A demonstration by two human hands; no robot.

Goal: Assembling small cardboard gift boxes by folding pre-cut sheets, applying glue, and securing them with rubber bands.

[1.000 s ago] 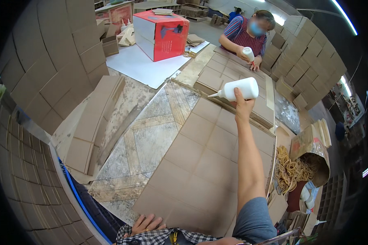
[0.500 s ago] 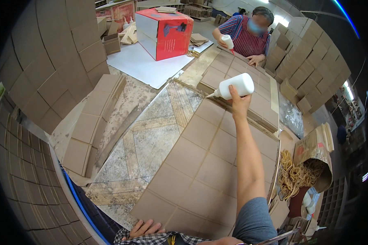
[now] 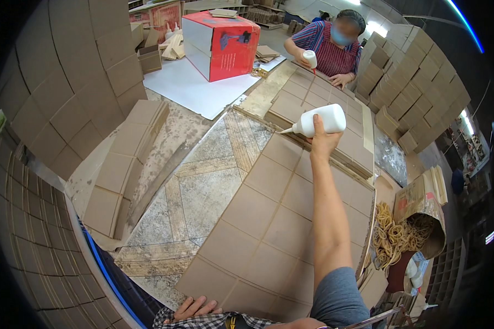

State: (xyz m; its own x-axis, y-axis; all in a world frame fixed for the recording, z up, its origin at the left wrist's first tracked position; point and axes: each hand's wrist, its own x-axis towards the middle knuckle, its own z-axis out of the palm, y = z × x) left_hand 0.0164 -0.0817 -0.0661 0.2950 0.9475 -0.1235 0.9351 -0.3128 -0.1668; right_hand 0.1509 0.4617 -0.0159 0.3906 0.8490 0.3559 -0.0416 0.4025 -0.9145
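My right hand (image 3: 325,138) is wrapped round a white squeeze glue bottle (image 3: 330,118), arm stretched out ahead. The bottle lies tilted, its thin nozzle pointing left and slightly down near the far edge of a brown board panel (image 3: 260,211) marked with a grid of grooves. Whether the nozzle touches the panel or glue comes out, I cannot tell. At the panel's near left corner my left hand (image 3: 194,308) rests with its fingers stretched out and holds nothing. The panel lies on a table top with a worn stone-and-wood pattern (image 3: 203,192).
Across the table a masked person (image 3: 335,46) holds a smaller white bottle (image 3: 310,58) over another grooved panel (image 3: 307,90). A red and white box (image 3: 233,46) stands far left. Rubber bands (image 3: 392,233) spill from a tub on the right. Brown boards (image 3: 33,71) are stacked left.
My right hand and the glue bottle have shifted slightly right and down. The other person's bottle has turned more upright. My left hand stays put.
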